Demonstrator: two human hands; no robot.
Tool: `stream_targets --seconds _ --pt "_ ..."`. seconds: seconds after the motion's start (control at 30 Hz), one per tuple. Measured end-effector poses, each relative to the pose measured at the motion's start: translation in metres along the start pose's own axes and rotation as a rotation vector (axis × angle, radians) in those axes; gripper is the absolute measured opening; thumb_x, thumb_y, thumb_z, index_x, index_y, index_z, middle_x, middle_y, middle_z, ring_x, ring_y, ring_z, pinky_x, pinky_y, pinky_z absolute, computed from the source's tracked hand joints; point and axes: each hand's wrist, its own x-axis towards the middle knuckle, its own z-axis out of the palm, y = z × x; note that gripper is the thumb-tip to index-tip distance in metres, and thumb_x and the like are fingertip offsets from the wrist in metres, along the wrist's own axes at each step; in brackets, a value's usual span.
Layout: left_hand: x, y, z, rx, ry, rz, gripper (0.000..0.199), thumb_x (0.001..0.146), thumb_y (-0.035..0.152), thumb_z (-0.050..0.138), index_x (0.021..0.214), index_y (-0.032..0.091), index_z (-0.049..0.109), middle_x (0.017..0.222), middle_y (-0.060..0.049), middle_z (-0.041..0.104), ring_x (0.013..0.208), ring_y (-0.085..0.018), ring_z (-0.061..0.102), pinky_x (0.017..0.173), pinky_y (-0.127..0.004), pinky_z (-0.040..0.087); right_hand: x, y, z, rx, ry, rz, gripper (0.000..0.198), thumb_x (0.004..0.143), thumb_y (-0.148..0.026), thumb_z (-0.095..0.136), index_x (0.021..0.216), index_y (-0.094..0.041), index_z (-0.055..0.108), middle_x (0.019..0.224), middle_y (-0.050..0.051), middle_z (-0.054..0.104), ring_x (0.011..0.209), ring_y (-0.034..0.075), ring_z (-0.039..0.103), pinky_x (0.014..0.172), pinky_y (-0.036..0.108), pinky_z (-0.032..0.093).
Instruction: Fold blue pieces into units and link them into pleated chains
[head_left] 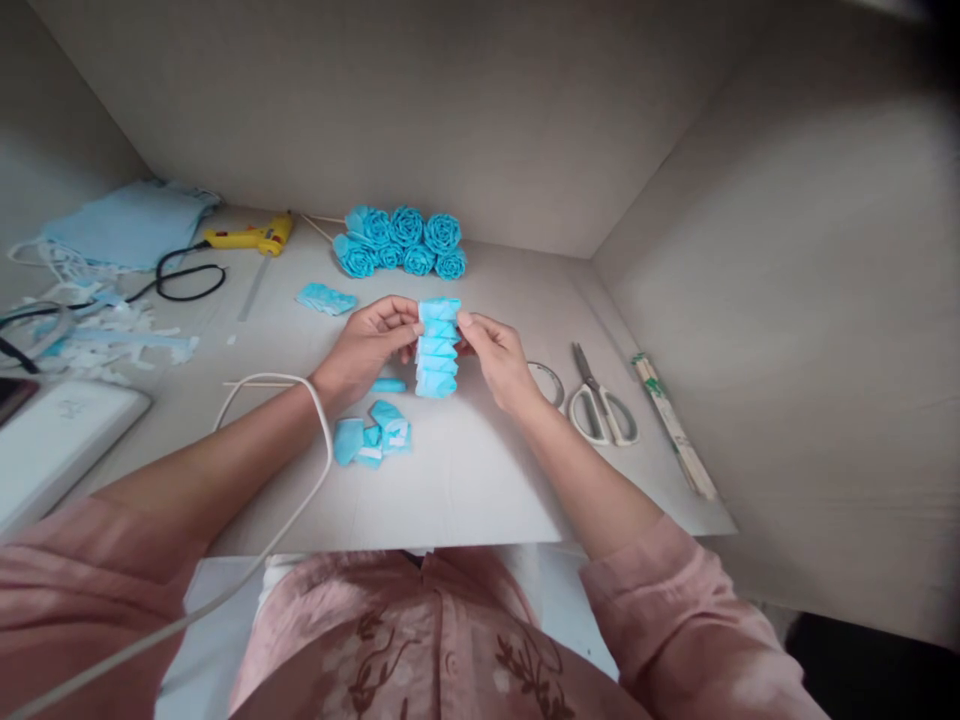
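Note:
Between my two hands, a folded light-blue strip [437,350] with zigzag edges hangs upright above the table; it looks like mask fabric. My left hand [381,335] pinches its left edge near the top. On the opposite edge, my right hand [491,350] grips it between thumb and fingers. Small blue fabric pieces [373,433] lie below my left hand, some with white patches. A small rolled blue piece [388,385] rests just under the strip. Behind my left hand lies another pleated blue strip [326,298].
Several blue fabric roses [407,240] on sticks lie at the back. Left are a yellow glue gun [259,236], stacked masks [127,225], white scraps [112,335] and a white box-like device [75,440]. Right are a tape roll [546,383], scissors [602,405] and a stick packet [673,425]. A white cable [324,420] crosses my left forearm.

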Motion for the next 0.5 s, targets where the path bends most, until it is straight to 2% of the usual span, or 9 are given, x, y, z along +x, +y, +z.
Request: stream_targets --seconds 0.13,0.27,0.5 --pt "-0.0008 0.0011 0.0005 -0.029 0.033 0.015 0.023 0.073 0.028 0.076 0.088 0.017 0.064 0.066 0.003 0.061 0.054 -0.009 0.054 0.051 -0.022 0.044 -0.0003 0.0003 0.0005 -0.002 -0.077 0.053 0.032 0.077 -0.051 0.069 0.076 -0.019 0.065 0.074 0.0 0.061 0.07 0.012 0.053 0.07 0.025 0.044" --pt "-0.0038 0.0036 0.0027 -0.066 -0.008 -0.037 0.02 0.082 0.034 0.066 0.093 0.017 0.064 0.076 0.0 0.063 0.066 -0.012 0.059 0.059 -0.024 0.048 0.001 0.0033 -0.0001 -0.045 -0.024 0.021 0.03 0.075 -0.048 0.07 0.071 -0.018 0.062 0.069 -0.002 0.057 0.066 0.011 0.05 0.066 0.025 0.042" --pt "-0.0024 0.0011 0.0011 -0.018 -0.031 -0.004 0.029 0.069 0.025 0.078 0.093 0.017 0.064 0.081 -0.001 0.066 0.061 -0.01 0.056 0.057 -0.023 0.043 0.001 0.0029 -0.0015 -0.104 -0.004 0.001 0.029 0.079 -0.044 0.065 0.067 -0.019 0.059 0.067 -0.002 0.054 0.066 0.012 0.048 0.067 0.025 0.041"
